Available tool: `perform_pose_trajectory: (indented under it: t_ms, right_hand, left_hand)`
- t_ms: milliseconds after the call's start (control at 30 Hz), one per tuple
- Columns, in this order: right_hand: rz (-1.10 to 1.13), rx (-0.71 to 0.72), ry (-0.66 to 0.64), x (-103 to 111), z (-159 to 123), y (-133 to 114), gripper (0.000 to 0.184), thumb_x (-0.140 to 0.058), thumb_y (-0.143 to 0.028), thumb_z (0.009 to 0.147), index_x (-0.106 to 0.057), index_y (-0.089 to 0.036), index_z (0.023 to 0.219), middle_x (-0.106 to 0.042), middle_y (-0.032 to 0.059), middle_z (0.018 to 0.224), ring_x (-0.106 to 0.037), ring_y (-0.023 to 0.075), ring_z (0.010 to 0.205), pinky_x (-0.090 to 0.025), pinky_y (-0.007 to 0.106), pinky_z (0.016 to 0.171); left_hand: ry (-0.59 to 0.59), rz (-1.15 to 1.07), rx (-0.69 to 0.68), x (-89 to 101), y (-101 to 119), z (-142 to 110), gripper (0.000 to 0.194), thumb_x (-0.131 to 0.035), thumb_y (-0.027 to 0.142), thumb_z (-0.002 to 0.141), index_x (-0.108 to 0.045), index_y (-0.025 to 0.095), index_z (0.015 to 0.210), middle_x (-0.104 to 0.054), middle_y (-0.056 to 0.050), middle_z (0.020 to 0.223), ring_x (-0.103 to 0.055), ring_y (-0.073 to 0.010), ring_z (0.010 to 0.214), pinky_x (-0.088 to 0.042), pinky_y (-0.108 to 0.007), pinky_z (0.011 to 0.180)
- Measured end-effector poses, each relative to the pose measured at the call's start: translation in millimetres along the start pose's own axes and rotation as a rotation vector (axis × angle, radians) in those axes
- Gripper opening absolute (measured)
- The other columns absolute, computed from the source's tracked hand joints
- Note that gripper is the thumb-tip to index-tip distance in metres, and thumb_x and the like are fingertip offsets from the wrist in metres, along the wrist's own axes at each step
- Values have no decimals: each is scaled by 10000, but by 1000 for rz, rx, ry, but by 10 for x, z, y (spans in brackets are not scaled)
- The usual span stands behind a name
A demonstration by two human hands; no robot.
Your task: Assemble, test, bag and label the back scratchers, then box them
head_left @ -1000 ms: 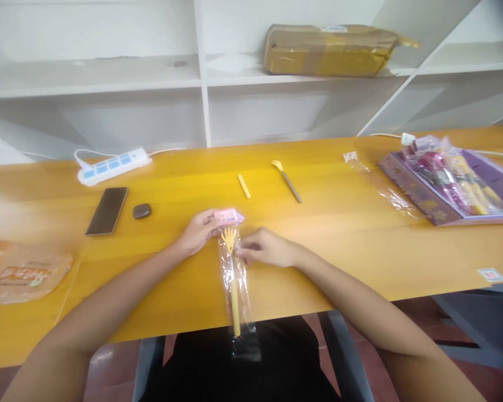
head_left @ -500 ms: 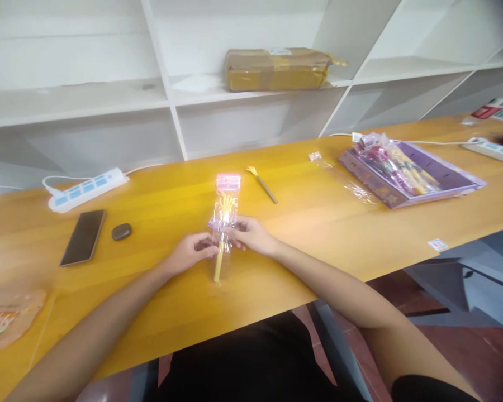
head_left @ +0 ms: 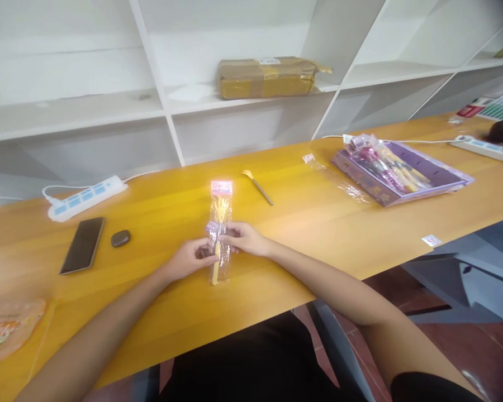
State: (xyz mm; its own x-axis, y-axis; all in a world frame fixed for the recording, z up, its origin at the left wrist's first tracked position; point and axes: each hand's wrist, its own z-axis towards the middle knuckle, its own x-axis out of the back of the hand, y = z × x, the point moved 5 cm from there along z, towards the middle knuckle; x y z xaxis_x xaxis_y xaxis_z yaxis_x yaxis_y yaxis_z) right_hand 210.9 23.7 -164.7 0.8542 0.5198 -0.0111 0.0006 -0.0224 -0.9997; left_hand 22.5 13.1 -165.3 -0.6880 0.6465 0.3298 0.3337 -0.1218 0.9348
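Observation:
A yellow hand-shaped stick in a clear plastic sleeve with a pink header card (head_left: 219,223) lies lengthwise on the orange table (head_left: 159,312). My left hand (head_left: 187,258) pinches the sleeve at its middle from the left. From the right, my right hand (head_left: 243,238) pinches the same sleeve, thumbs almost meeting over the stick. Further back lies a loose yellow-headed stick with a metal handle (head_left: 257,187).
A white power strip (head_left: 82,196), a black phone (head_left: 82,244) and a small dark oval object (head_left: 120,238) lie at the left. A purple tray of packaged items (head_left: 396,170) and an empty clear sleeve (head_left: 333,177) are at the right. White shelves behind hold a brown parcel (head_left: 268,76).
The sleeve has been turned so the pink header points away and now lies fully on the table. Both hands shifted to its middle. My view swung right and back.

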Motion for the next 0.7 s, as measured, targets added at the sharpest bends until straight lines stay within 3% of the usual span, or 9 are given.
perform_pose_trajectory:
  t_ms: [133,367,567,700]
  right_hand:
    - [8,13,-9,13,2,-8,518,-786,-621,895,-696,-147,1085,-637,-34,686,-572,98,562,-493,239,556]
    - [-18,15,-38,7,-5,-36,476,-764,-603,920,-677,-159,1069,-619,-47,668,-565,93,565,-481,219,547]
    - [-69,1,-56,-67,5,-47,429,-818,-523,877,-691,-149,1044,-638,-30,758,-543,94,599,-476,234,570]
    - [-169,-9,-13,-135,-9,-107,367,-819,-421,873,-730,-136,1087,-750,20,925,-663,141,764,-547,263,716]
  left_hand:
    - [-12,-36,11,-2,11,7,355,-791,483,916,-755,176,1091,-744,-53,960,-670,-189,846,-534,-308,797]
    - [74,-153,22,32,-33,27,375,-829,501,868,-693,169,976,-681,-27,892,-638,-169,807,-529,-302,770]
    - [83,127,-10,15,17,8,353,-794,527,893,-711,186,931,-634,18,761,-553,-149,690,-432,-272,659]
    - [102,253,-39,14,23,4,354,-782,539,902,-717,190,906,-653,18,746,-556,-155,679,-416,-273,657]
